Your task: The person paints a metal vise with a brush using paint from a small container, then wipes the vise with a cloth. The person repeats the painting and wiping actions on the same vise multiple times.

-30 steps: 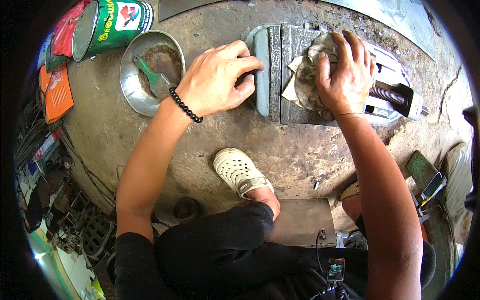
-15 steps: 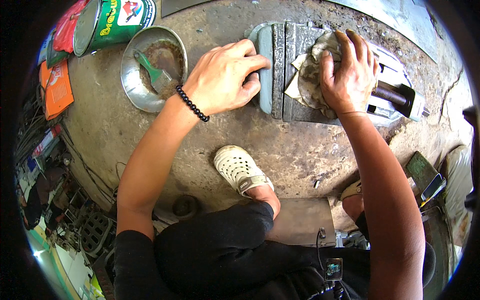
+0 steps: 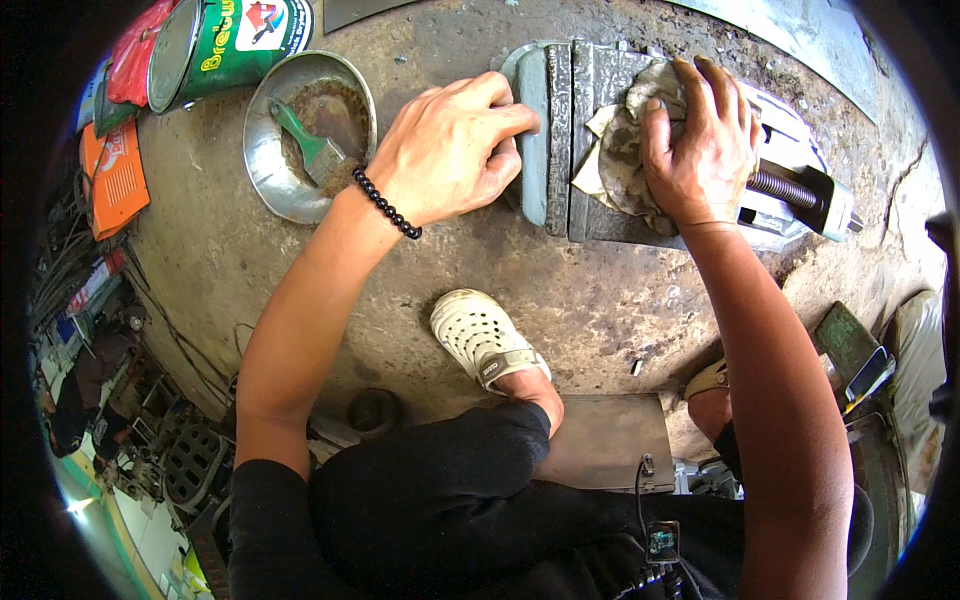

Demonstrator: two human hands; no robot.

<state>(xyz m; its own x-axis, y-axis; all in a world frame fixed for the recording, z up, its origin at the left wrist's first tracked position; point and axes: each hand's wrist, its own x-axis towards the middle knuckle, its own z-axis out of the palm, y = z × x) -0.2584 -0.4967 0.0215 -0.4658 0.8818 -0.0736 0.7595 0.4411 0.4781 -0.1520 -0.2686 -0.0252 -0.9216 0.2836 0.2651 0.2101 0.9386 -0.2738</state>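
A grey metal vise [image 3: 598, 90] with a blue-grey end plate and a threaded screw lies on the stained concrete floor in front of me. My right hand [image 3: 703, 150] presses a crumpled, dirty cloth rag [image 3: 625, 165] onto the vise's top, fingers bent over it. At the plate end, my left hand [image 3: 452, 150] is closed, with the index finger on the blue-grey edge and the other fingers curled. What lies under those curled fingers is partly hidden.
Left of my left hand sits a metal bowl [image 3: 262, 165] holding a green-handled brush [image 3: 298, 132]. Behind it lies a green paint can [image 3: 225, 45], with an orange packet [image 3: 115, 180] nearby. My foot in a cream clog [image 3: 470, 325] stands in front, near a metal sheet [image 3: 610, 440].
Both hands keep nearly the same places, the left on the vise's end and the right on the rag. The whole view has shifted very slightly.
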